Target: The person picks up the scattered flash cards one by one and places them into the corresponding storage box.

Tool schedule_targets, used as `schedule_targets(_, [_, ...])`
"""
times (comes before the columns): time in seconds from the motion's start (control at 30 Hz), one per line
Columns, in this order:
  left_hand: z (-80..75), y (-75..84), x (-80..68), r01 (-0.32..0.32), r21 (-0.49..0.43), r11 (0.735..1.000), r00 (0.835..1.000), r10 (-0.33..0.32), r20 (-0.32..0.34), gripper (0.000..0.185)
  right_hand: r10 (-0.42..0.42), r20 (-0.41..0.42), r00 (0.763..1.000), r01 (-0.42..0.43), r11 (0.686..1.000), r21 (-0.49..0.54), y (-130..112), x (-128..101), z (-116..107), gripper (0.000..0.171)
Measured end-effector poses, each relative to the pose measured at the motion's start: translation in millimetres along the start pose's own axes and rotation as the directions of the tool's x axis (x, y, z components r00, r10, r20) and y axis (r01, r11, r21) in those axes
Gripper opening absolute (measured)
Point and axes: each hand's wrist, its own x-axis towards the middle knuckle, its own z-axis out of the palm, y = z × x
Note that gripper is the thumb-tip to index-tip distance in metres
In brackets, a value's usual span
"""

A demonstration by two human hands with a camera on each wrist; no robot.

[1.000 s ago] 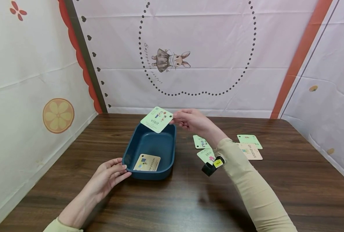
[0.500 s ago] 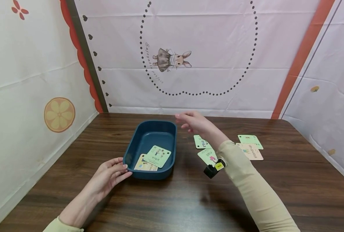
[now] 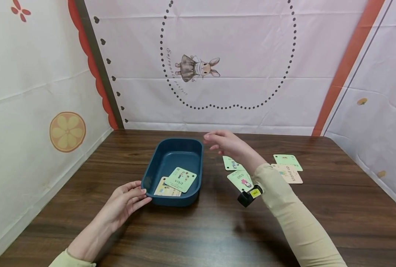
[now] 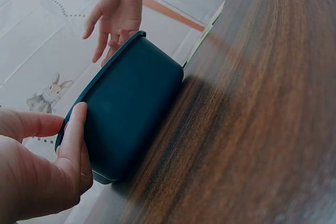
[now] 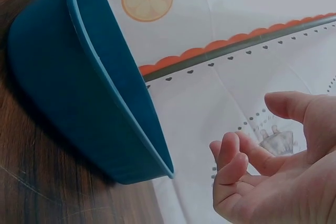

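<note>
OK | L hand (image 3: pixel 127 201) grips tray (image 3: pixel 175 201) (w/ 2 cards (image 3: pixel 180 180)) | R hand (image 3: pixel 230 145) nearby

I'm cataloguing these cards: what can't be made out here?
Head view: part of the yellow card, covered by the visit card.
Head view: part of the green card behind the call card, hidden by the right arm; call card.
Head view: part of the rightmost green card, under the stand up card.
Head view: visit card's fine print, too small.
Left wrist view: the blue tray's inside, hidden by its wall.
</note>
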Motion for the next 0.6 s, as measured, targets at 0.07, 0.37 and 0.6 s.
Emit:
schedule_targets(0.07, [0.0,0.0,0.1,-0.001,0.001,1.000,1.000,0.001,0.001,0.053,0.001,-0.003,1.000,-0.001,1.000,0.003,0.7,-1.3,-0.8,0.046])
schedule_targets(0.37, [-0.1,-0.1,0.4,-0.002,0.000,1.000,1.000,0.002,0.003,0.054,-0.003,-0.002,1.000,0.003,1.000,0.009,7.0,-6.2,-4.7,0.042])
schedule_targets(0.6, [0.6,0.2,0.1,0.000,-0.002,1.000,1.000,0.000,0.003,0.056,0.020,-0.019,1.000,-0.020,1.000,0.006,18.6,-6.6,-8.7,0.042])
